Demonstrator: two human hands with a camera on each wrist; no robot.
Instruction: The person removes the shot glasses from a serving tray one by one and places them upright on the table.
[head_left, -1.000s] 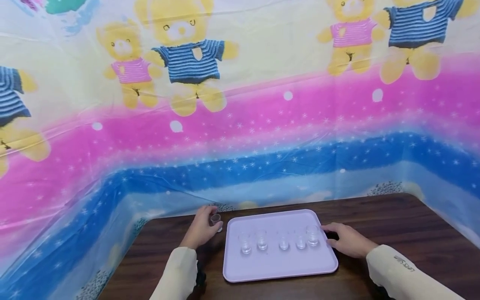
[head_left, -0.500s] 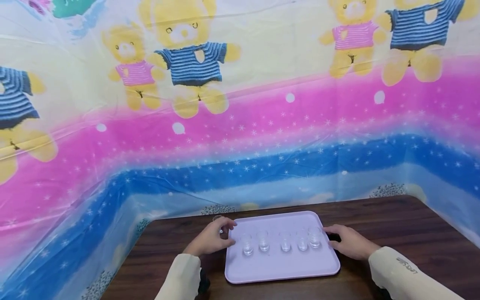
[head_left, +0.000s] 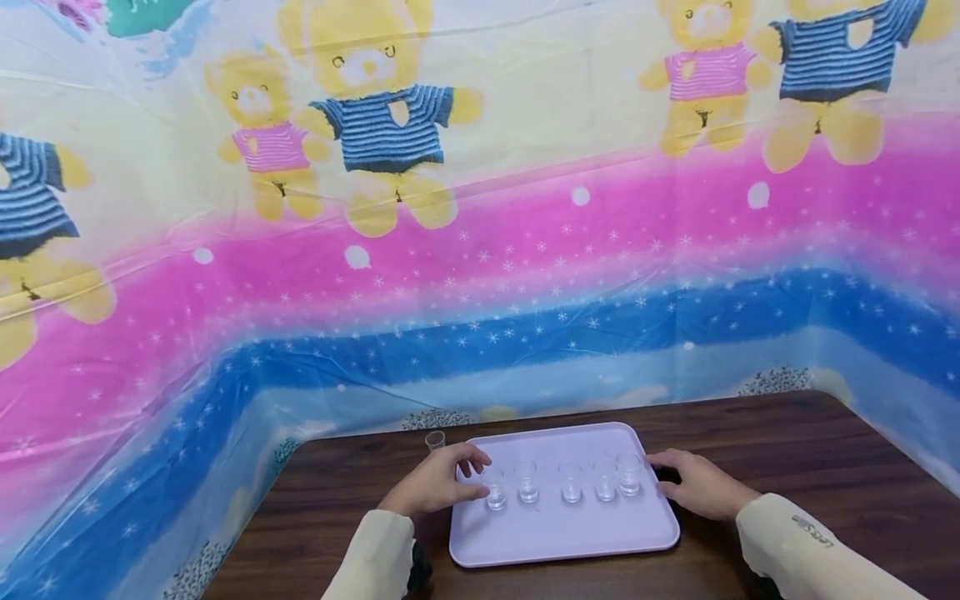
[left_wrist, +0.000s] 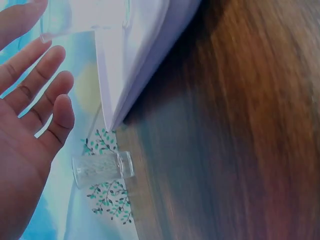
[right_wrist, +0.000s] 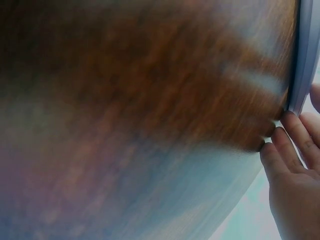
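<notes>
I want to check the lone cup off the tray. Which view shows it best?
The left wrist view: the lone cup fills the frame near the left hand. The head view shows it tiny; the right wrist view misses it.

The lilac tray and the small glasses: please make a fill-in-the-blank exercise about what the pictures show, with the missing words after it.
1. On the lilac tray stand ___ small glasses in a row.
2. One more small glass stands on the ___, apart from the tray.
3. The left hand reaches for the glass at the ___ end of the row.
4. The right hand rests at the tray's ___ edge.

Missing words: five; table; left; right
</notes>
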